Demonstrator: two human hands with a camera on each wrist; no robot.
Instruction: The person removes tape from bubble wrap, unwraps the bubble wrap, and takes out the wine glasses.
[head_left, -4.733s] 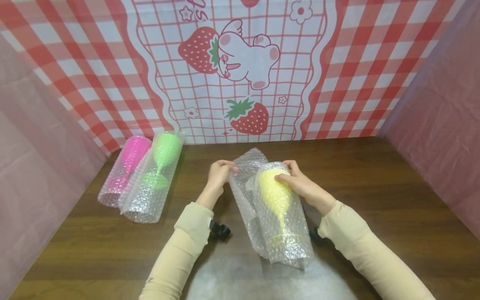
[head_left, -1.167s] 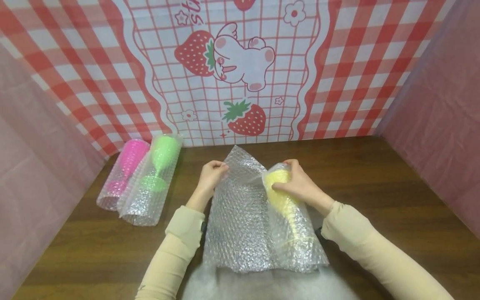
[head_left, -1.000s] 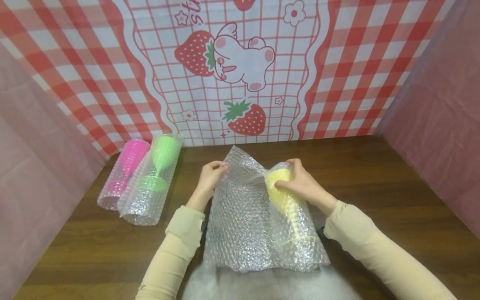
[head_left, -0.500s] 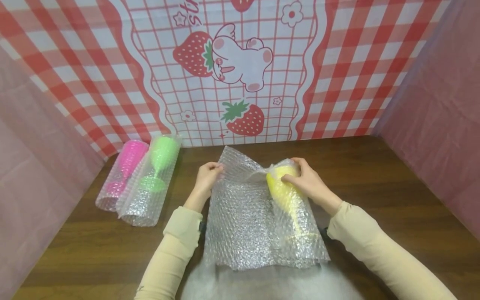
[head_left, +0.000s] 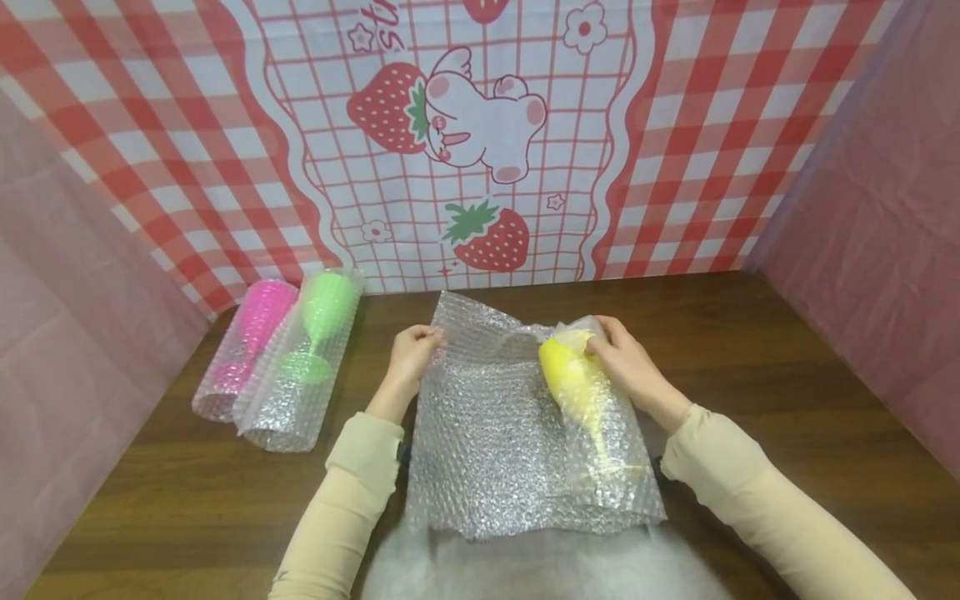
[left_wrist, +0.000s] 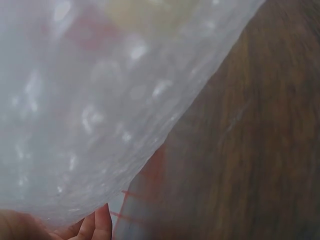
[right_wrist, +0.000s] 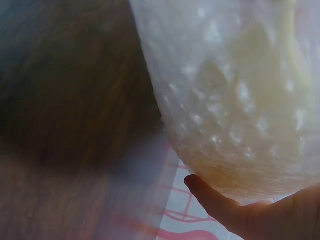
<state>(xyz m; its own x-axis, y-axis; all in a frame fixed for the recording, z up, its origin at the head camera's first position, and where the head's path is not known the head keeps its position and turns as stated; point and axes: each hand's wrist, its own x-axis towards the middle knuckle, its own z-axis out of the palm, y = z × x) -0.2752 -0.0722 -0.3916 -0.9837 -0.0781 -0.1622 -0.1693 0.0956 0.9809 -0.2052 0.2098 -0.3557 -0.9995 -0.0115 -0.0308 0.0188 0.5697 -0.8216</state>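
Yellow goblet [head_left: 557, 372] lying in bubble wrap [head_left: 480, 442], right side | left hand [head_left: 412, 358] pinching wrap's left edge; right hand [head_left: 633, 367] gripping goblet near rim | probably handling light, slippery, weak-stemmed; wide end likely offering safest hold

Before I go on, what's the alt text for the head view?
A right hand holds the bowl end of a yellow goblet, partly covered by bubble wrap, while the left hand pinches the wrap's left edge. A pink goblet and a green goblet, both wrapped, lie together on the left of a brown table.
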